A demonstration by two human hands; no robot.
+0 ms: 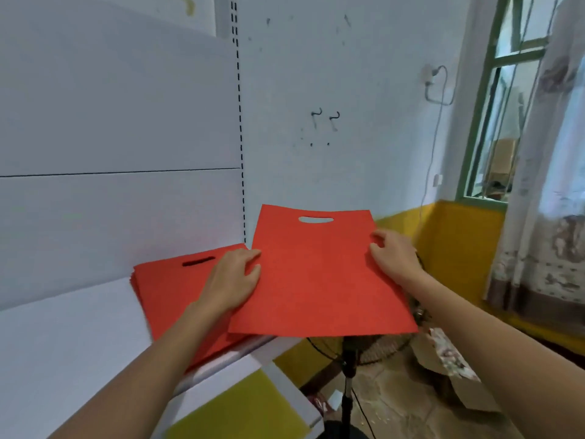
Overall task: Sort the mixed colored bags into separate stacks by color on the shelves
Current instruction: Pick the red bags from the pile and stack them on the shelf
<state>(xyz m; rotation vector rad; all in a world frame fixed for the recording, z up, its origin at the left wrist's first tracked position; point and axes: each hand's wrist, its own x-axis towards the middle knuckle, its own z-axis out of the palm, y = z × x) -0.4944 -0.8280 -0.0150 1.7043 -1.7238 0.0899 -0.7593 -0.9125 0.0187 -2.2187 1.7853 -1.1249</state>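
Note:
A flat red bag [316, 274] with an oval handle cut-out is held level in the air, just right of the white shelf [63, 343]. My left hand [232, 280] grips its left edge and my right hand [394, 255] grips its right edge. Under my left wrist, a stack of red bags [167, 289] lies on the shelf near its right end. On a lower shelf a yellow bag [240, 407] shows at the bottom of the view.
The shelf's white back panel and slotted upright [240, 137] stand behind the stack. To the right are a fan stand [348, 375], a wall cable [433, 147], a green-framed window with a curtain [544, 185], and crumpled paper [449, 359] on the floor.

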